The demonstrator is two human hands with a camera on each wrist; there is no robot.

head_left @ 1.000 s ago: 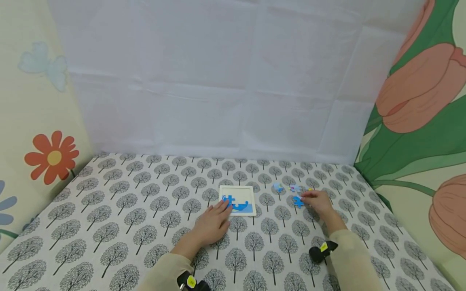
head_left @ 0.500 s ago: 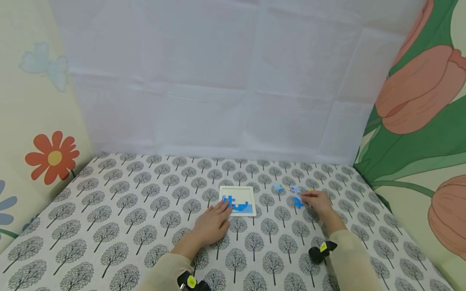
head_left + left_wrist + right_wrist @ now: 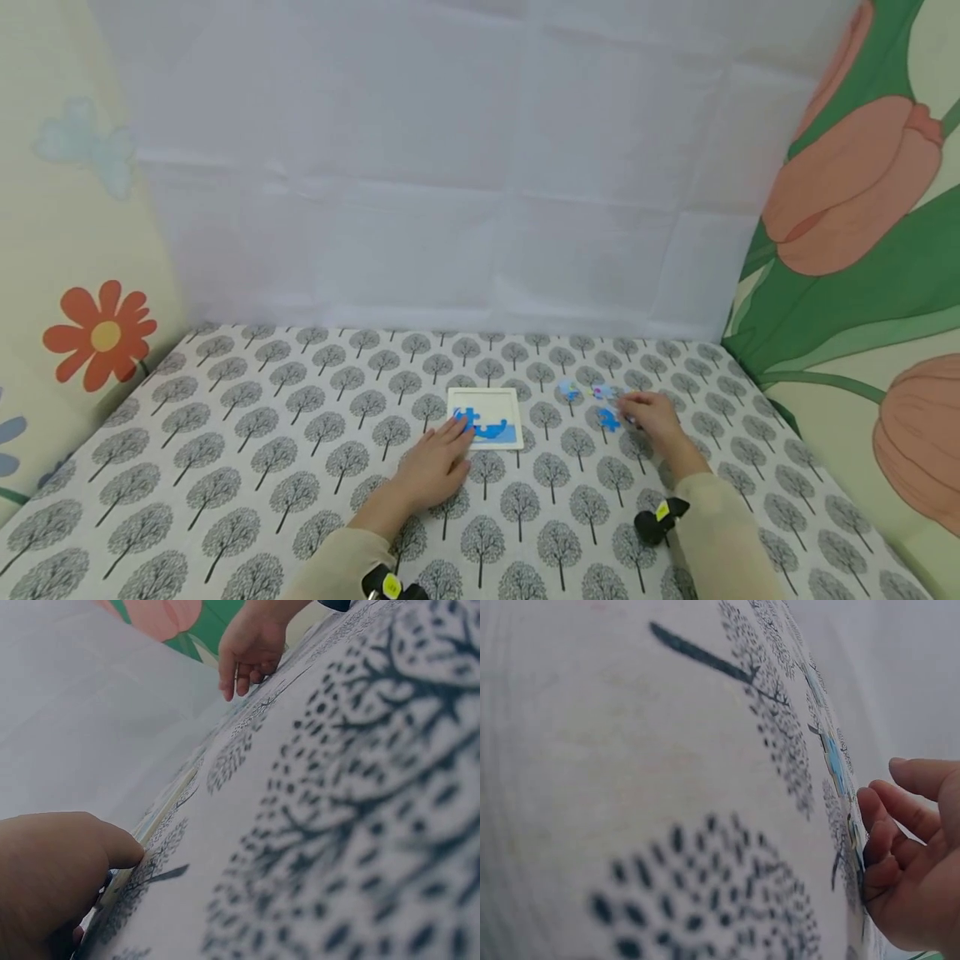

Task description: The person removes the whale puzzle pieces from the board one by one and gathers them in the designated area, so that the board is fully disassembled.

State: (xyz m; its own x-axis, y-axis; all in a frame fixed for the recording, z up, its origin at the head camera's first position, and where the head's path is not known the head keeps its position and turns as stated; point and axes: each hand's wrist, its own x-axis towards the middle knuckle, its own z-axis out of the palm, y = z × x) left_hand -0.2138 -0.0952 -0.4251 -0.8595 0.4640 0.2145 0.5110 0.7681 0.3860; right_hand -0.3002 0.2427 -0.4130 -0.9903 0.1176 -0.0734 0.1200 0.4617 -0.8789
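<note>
In the head view, a square white puzzle tray [image 3: 507, 398] lies on the table with blue puzzle pieces [image 3: 491, 431] fitted along its lower part. My left hand [image 3: 433, 468] rests with extended fingers over the tray's lower left corner, hiding part of it. To the right, a loose blue puzzle piece [image 3: 608, 419] lies just beside the fingertips of my right hand [image 3: 654, 419]. In the right wrist view, the right hand's thumb [image 3: 919, 776] stands apart from its loosely bent fingers, close to the cloth. Nothing shows between them.
More loose puzzle pieces lie behind the blue one, among them a light blue piece [image 3: 569, 389] and a pale piece with a pink spot [image 3: 602, 391]. A tree-patterned cloth [image 3: 315, 467] covers the table. A white sheet [image 3: 420, 183] hangs behind it.
The loose blue piece has turned slightly and shifted a little away from the right fingertips. Both hands stay nearly where they were. The head view has tilted slightly.
</note>
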